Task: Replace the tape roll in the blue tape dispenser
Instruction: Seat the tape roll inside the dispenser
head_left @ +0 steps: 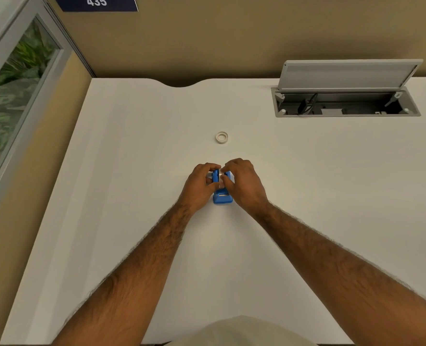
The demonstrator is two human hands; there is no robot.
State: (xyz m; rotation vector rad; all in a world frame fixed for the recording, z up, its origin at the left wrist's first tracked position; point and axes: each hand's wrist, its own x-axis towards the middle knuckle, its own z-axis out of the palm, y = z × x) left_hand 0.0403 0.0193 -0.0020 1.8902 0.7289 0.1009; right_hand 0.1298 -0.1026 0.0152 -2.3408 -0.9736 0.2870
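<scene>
Clamping L hand & R hand fingers round blue dispenser on desk by tan wall, tape roll beyond.

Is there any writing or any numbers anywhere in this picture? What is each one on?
"435": white digits on the dark blue sign at the top edge of the view.
Blue tape dispenser: no lettering can be read; it is partly covered and too small to tell.
Tape roll lying on the desk: no print can be seen.
</scene>
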